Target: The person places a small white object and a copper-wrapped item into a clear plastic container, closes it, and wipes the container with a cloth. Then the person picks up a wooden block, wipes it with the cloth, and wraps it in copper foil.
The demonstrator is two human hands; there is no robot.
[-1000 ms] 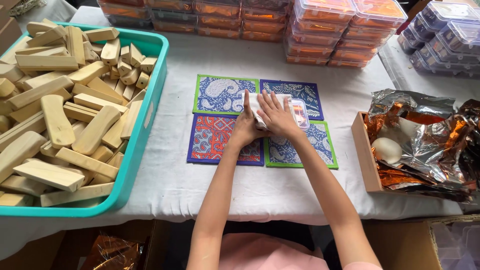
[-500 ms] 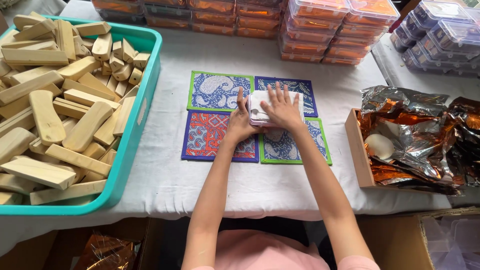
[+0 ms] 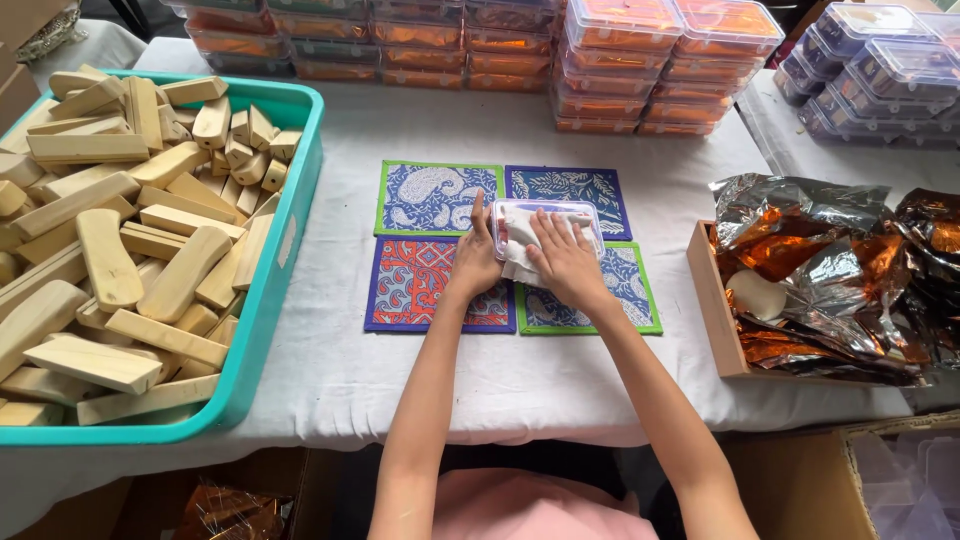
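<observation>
Pressing white paper (image 3: 520, 245) into the clear plastic box (image 3: 547, 215), my right hand (image 3: 565, 262) lies flat; my left hand (image 3: 475, 258) grips the box's left edge.

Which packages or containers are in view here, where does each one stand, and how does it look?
Small clear plastic box: table centre, under both hands, white paper inside.
Stacked clear boxes: far edge, orange contents.
Bluish stacked boxes: far right.
Foil wrappers: silver and copper, over a wooden tray at right.
Teal bin: left, wooden blocks inside.
</observation>
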